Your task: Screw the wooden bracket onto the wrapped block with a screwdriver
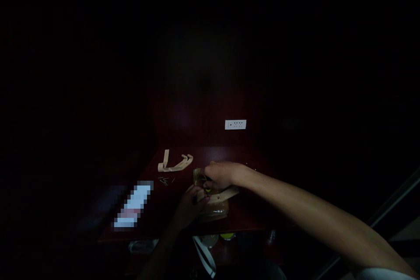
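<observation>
A pale wooden piece with a round hole (225, 195) lies across a brown, shiny, tape-wrapped block (215, 212) near the front of the dark red table. My left hand (189, 207) pinches the left end of that wooden piece. Just above it, my right hand (220, 174) is closed with fingers pointing down at the same end. A small yellow bit shows beneath its fingertips, but what it grips is too dark to make out. Another pale wooden part with curved hooks (177, 166) lies farther back on the left, with several small screws or pins (165, 180) in front of it.
A blurred bright rectangle (134, 204) lies at the table's left edge. On the back wall is a white socket panel (235, 124). Below the front edge are a white strap (206, 257) and a yellow-topped round container (227, 236). The surroundings are very dark.
</observation>
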The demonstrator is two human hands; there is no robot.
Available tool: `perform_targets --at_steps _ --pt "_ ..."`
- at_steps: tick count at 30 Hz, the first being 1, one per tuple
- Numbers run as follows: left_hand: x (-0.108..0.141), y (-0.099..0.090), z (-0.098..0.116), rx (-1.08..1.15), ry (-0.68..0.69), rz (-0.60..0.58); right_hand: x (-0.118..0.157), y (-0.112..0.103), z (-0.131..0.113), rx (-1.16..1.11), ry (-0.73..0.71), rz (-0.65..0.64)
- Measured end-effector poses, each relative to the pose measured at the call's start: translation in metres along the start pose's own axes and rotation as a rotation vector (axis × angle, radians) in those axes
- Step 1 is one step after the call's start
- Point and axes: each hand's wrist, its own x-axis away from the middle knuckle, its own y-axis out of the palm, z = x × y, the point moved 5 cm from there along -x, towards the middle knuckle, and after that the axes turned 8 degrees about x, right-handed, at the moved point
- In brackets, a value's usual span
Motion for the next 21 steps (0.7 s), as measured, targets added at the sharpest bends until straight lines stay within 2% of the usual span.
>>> perform_targets --at_steps 8,14,21 --pt "0.0001 -0.0009 -0.0012 0.017 0.007 0.007 0.0040 0.0061 0.0036 -0.094 0.049 -0.006" --pt "0.0008 -0.0006 -0.0043 0.037 0.011 0.014 0.0046 0.0092 0.0045 -0.150 -0.087 0.028" --pt "0.0008 -0.0013 -0.0042 0.072 0.004 -0.014 0.0014 0.0088 0.0063 -0.115 -0.077 0.001"
